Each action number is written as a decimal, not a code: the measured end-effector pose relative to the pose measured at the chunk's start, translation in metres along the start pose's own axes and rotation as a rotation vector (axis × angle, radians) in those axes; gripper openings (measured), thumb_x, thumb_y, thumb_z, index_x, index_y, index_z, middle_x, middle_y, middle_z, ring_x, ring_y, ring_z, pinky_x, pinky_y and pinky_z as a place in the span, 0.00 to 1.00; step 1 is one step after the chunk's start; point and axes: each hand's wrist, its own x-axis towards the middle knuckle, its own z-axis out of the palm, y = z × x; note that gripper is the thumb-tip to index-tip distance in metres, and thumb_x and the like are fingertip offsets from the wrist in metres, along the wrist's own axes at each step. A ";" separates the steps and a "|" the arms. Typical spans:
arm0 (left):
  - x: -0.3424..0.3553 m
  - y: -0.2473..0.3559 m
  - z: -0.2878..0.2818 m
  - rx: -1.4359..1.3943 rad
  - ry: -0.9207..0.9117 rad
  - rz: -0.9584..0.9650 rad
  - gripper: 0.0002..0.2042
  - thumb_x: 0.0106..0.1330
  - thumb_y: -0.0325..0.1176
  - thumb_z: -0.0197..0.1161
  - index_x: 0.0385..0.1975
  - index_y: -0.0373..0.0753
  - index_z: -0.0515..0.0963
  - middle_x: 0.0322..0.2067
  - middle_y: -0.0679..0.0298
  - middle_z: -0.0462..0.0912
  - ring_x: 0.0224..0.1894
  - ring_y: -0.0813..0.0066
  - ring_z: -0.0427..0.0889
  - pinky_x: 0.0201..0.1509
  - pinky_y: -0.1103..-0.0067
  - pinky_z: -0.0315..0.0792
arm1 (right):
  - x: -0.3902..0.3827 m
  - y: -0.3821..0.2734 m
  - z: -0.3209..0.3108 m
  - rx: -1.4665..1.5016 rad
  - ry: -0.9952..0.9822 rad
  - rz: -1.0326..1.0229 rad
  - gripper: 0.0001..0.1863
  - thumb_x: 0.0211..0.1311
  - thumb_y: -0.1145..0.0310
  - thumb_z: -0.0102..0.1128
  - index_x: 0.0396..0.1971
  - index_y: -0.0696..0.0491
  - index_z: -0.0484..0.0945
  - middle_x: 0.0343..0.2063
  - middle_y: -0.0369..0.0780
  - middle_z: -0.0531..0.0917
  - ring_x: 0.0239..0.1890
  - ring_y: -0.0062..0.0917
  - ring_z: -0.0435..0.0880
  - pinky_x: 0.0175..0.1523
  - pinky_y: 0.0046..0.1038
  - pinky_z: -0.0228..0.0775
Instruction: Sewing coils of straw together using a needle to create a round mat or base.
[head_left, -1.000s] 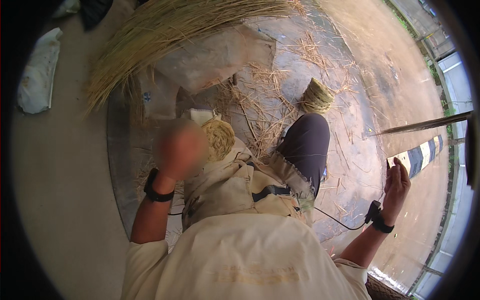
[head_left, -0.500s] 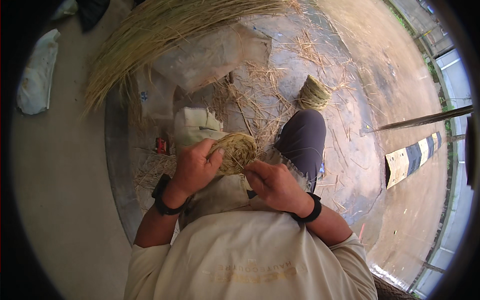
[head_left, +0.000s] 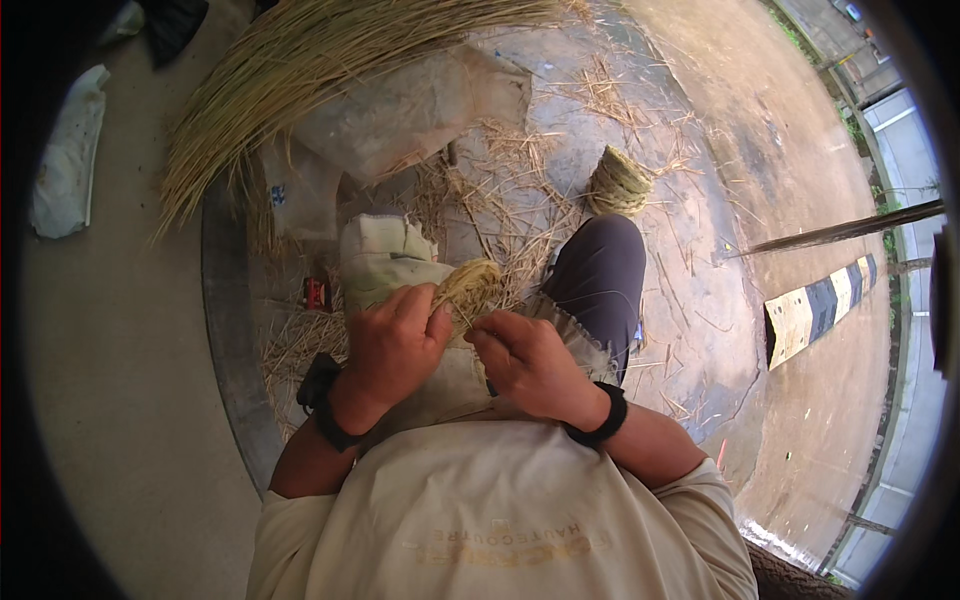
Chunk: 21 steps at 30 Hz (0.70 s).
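Note:
A small round piece of coiled, woven straw [head_left: 472,284] is held up over my lap. My left hand [head_left: 398,335] is closed on its left edge, thumb on the near side. Just to the right, my right hand [head_left: 532,360] is closed in a pinch at the near edge of the coil, on what looks like a thin pale strand; the fingers mostly hide it. Beneath both hands, a pale, frayed cloth [head_left: 385,262] covers my left leg. Past my right knee stands a bundle of braided straw [head_left: 620,182].
A large sheaf of long dry stalks [head_left: 300,75] lies at the far left, partly over clear plastic sheeting [head_left: 400,120]. Loose straw bits [head_left: 520,210] litter the ground mat. A small red object [head_left: 317,293] sits left of my legs. A black-and-pale striped bar [head_left: 822,308] lies at right.
The straw coil has tilted, showing less of its round face, and sits slightly lower in my left hand. My right hand has shifted left, closer to my left hand.

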 end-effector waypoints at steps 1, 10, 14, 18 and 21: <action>0.000 -0.001 0.001 -0.011 -0.011 0.021 0.10 0.66 0.30 0.69 0.42 0.34 0.80 0.32 0.51 0.85 0.34 0.47 0.87 0.35 0.61 0.80 | 0.002 0.002 0.003 0.026 -0.002 0.040 0.08 0.72 0.69 0.58 0.36 0.59 0.80 0.26 0.53 0.82 0.29 0.50 0.85 0.35 0.44 0.74; 0.008 -0.013 -0.007 -0.030 0.048 0.077 0.10 0.64 0.29 0.69 0.41 0.34 0.81 0.32 0.51 0.85 0.33 0.48 0.87 0.34 0.61 0.80 | -0.006 -0.001 -0.016 0.024 -0.284 0.119 0.08 0.72 0.69 0.58 0.38 0.59 0.81 0.23 0.49 0.82 0.26 0.40 0.85 0.35 0.39 0.77; 0.008 -0.010 -0.006 0.006 -0.026 0.130 0.09 0.63 0.29 0.69 0.40 0.35 0.80 0.31 0.54 0.86 0.32 0.51 0.87 0.34 0.62 0.80 | 0.004 -0.002 -0.015 0.075 -0.262 0.053 0.09 0.74 0.68 0.57 0.40 0.58 0.83 0.23 0.44 0.84 0.23 0.32 0.86 0.34 0.34 0.79; 0.002 -0.006 -0.010 -0.030 -0.069 0.207 0.09 0.61 0.30 0.70 0.39 0.36 0.80 0.30 0.56 0.86 0.31 0.55 0.88 0.33 0.63 0.80 | 0.004 -0.007 -0.021 -0.327 -0.193 -0.037 0.12 0.76 0.63 0.58 0.42 0.56 0.85 0.25 0.41 0.87 0.23 0.32 0.86 0.33 0.33 0.79; 0.001 -0.010 -0.012 -0.009 -0.069 0.258 0.08 0.61 0.32 0.70 0.36 0.38 0.80 0.28 0.59 0.85 0.29 0.58 0.87 0.32 0.65 0.80 | 0.015 -0.011 -0.032 -0.583 0.069 -0.359 0.12 0.73 0.60 0.62 0.40 0.53 0.86 0.28 0.44 0.87 0.27 0.42 0.87 0.36 0.38 0.81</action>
